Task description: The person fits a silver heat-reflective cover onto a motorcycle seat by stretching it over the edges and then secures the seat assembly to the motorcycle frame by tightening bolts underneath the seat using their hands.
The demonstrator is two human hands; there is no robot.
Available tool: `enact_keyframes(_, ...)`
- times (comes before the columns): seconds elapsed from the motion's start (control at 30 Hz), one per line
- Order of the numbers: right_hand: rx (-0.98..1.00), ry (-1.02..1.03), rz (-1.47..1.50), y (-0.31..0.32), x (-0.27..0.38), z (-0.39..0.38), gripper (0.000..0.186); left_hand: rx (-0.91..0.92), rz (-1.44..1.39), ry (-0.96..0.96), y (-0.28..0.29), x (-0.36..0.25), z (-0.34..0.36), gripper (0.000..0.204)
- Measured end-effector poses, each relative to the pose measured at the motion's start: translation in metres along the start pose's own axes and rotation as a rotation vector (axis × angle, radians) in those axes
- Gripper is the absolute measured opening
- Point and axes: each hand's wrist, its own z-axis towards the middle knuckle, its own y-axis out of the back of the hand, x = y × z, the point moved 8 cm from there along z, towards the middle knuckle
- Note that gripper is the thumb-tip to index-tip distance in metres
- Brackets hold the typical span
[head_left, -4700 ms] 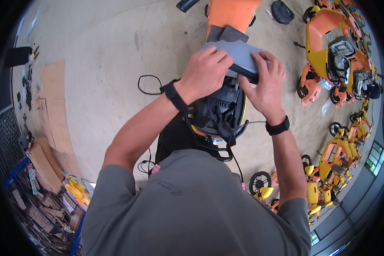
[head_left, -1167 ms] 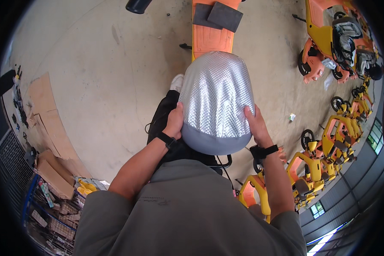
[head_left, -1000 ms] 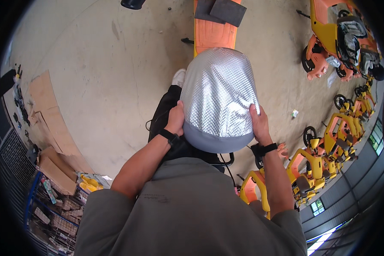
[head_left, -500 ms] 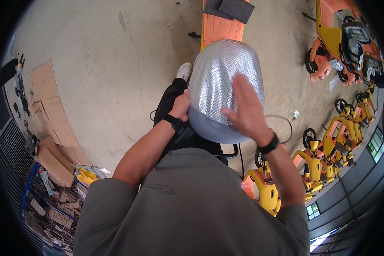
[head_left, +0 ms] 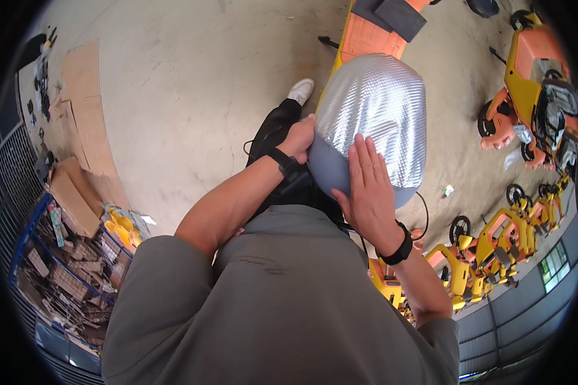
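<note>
A rounded, padded scooter seat with a silver, quilted reflective cover [head_left: 382,96] and a smooth grey rear band [head_left: 329,168] is in front of my body. At its left edge my left hand [head_left: 300,139] is closed on the cover's rim, its fingertips hidden beneath. My right hand [head_left: 370,192] rests flat near the lower right, fingers stretched out over the grey band and the silver part. Beyond the seat extends the scooter's orange footboard [head_left: 369,45], with dark flat pads [head_left: 398,19] lying on it.
More yellow and orange scooters stand at the right, one nearby [head_left: 523,70] and a row [head_left: 494,237] behind. Flattened cardboard [head_left: 87,109] lies on the floor at left. A blue-framed cage [head_left: 29,237] of scrap stands at lower left. A black cable [head_left: 425,212] loops beside the seat.
My right hand has come down from the silver top toward the grey band and now lies flat. The left hand keeps its hold at the edge. The whole view has shifted.
</note>
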Motion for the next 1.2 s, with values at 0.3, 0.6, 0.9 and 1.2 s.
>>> enact_keyframes(0.3, 0.009, 0.011, -0.23, -0.05, 0.003, 0.009, 0.076, 0.323, -0.276, 0.027, -0.04, -0.01, -0.029, 0.052)
enact_keyframes(0.6, -0.081, 0.071, 0.136, -0.008, -0.004, 0.004, 0.06, 0.241, 0.066, -0.009, -0.039, -0.003, -0.03, 0.066)
enact_keyframes(0.9, -0.28, -1.002, 0.914, -0.035, -0.19, -0.086, 0.075, 0.013, 0.141, -0.178, -0.014, -0.003, -0.015, 0.061)
enact_keyframes(1.2, -0.527, -1.041, 0.939, -0.085, -0.222, -0.096, 0.069, -0.036, 0.093, -0.151, -0.003, 0.005, -0.007, 0.057)
